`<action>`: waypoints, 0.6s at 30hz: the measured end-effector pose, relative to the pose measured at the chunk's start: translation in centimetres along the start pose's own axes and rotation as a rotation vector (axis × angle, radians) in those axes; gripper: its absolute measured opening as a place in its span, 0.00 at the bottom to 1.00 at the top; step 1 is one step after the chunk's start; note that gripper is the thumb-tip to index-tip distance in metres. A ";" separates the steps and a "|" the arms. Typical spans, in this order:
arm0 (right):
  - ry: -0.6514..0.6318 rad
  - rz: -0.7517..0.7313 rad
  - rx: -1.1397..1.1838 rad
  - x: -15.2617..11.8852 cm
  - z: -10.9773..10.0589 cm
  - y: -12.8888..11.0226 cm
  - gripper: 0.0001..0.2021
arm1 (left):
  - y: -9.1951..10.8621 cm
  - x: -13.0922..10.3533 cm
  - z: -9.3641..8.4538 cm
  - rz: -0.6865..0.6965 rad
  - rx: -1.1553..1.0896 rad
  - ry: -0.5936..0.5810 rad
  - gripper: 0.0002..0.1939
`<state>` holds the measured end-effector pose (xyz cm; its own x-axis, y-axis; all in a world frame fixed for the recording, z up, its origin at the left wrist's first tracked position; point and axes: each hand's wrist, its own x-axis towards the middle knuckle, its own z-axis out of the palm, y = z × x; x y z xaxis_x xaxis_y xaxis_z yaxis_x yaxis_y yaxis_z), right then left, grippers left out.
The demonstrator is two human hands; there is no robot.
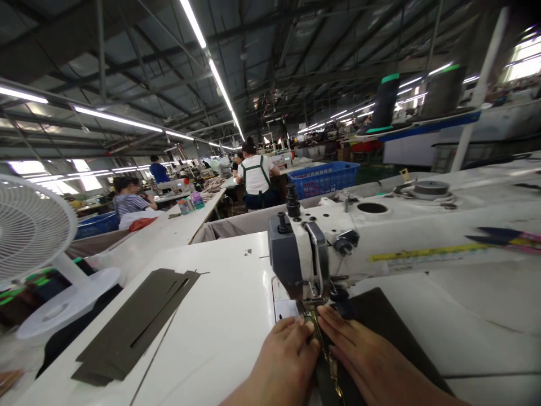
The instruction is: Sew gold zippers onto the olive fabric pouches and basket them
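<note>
A zipper (pixel 332 369) with gold-coloured teeth runs up under the presser foot of a white and grey sewing machine (pixel 298 254). Dark olive fabric (pixel 382 316) lies beneath it and spreads out to the right. On the zipper's left side, my left hand (pixel 285 358) has its fingers bent and pressed together at the zipper's edge, just in front of the needle area. My right hand (pixel 363 349) rests flat along the right side, fingers stretched over the fabric with their tips close to the presser foot. Both palms and whatever is under them are hidden.
Flat dark olive pieces (pixel 135 324) lie stacked on the white table at left. Beyond them stands a white fan (pixel 34 231). Scissors (pixel 502 237) and a yellow measuring tape (pixel 426 251) are on the machine arm. Behind are a blue basket (pixel 323 179) and several seated co-workers.
</note>
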<state>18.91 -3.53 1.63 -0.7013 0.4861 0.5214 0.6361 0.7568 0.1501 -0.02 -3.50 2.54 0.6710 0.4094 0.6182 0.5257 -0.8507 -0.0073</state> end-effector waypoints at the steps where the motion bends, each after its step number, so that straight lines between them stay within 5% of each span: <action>1: -0.003 0.003 0.017 0.1 0.0 0.1 0.21 | -0.1 0.2 0.0 -0.011 -0.022 -0.019 0.07; 7: -0.014 0.101 0.166 0.4 -0.9 0.4 0.17 | -0.4 0.9 0.1 -0.067 -0.047 -0.049 0.07; 11: -0.031 0.164 0.273 0.1 -2.1 -0.5 0.04 | 0.2 -0.2 -0.1 -0.033 0.010 -0.039 0.05; 14: 0.089 0.181 0.157 -0.8 -2.1 -1.4 0.07 | 1.1 -1.7 0.4 0.049 0.124 0.017 0.07; 18: 0.203 0.018 -0.168 -1.7 -1.6 -1.9 0.15 | 1.8 -3.0 1.2 0.074 0.226 0.044 0.09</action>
<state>19.41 -6.48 1.85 -0.6217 0.3884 0.6802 0.7040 0.6577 0.2679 -0.45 -5.88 -0.30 0.6912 0.3295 0.6432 0.5829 -0.7803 -0.2266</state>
